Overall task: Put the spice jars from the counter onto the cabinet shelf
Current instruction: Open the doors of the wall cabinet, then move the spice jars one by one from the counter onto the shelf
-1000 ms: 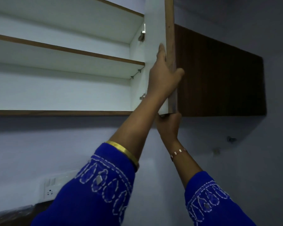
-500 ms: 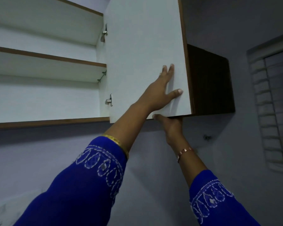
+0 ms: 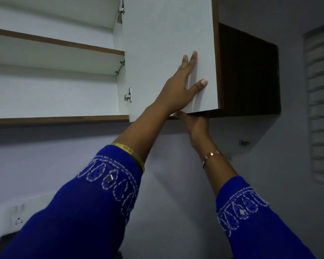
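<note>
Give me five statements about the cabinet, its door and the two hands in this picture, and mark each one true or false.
1. The left hand lies flat on the white inner face of the cabinet door. True.
2. The right hand holds a spice jar. False: it reaches up to the door's bottom edge, and no jar is in view.
3. The cabinet door is shut. False: it stands open, showing the shelf inside.
4. Jars stand in a row on the shelf. False: the part of the shelf in view holds nothing.
5. A gold bangle sits on the left forearm. True.
</note>
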### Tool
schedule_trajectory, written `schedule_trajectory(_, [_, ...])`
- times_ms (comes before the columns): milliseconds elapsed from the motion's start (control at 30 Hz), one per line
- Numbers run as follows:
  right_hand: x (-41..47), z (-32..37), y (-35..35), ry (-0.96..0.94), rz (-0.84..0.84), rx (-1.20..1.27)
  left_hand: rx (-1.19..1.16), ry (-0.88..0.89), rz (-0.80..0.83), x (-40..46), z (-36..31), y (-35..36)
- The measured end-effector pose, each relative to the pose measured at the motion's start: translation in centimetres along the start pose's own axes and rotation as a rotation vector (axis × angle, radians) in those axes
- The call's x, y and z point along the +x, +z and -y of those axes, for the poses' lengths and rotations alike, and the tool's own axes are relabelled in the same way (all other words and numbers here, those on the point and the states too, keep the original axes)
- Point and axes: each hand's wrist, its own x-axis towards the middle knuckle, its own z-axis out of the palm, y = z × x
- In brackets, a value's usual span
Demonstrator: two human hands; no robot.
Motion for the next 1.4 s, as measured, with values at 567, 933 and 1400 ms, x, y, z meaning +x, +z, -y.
schedule_trajectory(567, [-9.1,-6.8,5.1,-0.048,0.110,-0.294,-0.126,-0.323,-0.158,-15.3,6.5,-4.7])
schedule_trajectory(933, [-23.3,-12.4,17.2,-0.006,0.344,-0.329,0.096,-0.619,-0.199,-33.6,13.9,-14.5])
schedule_trajectory(1400, [-44.9,-21.5,30.3,0.192,0.608,-0.352,0.013,-1.011,-0.324,-59.0,22.9,-28.7])
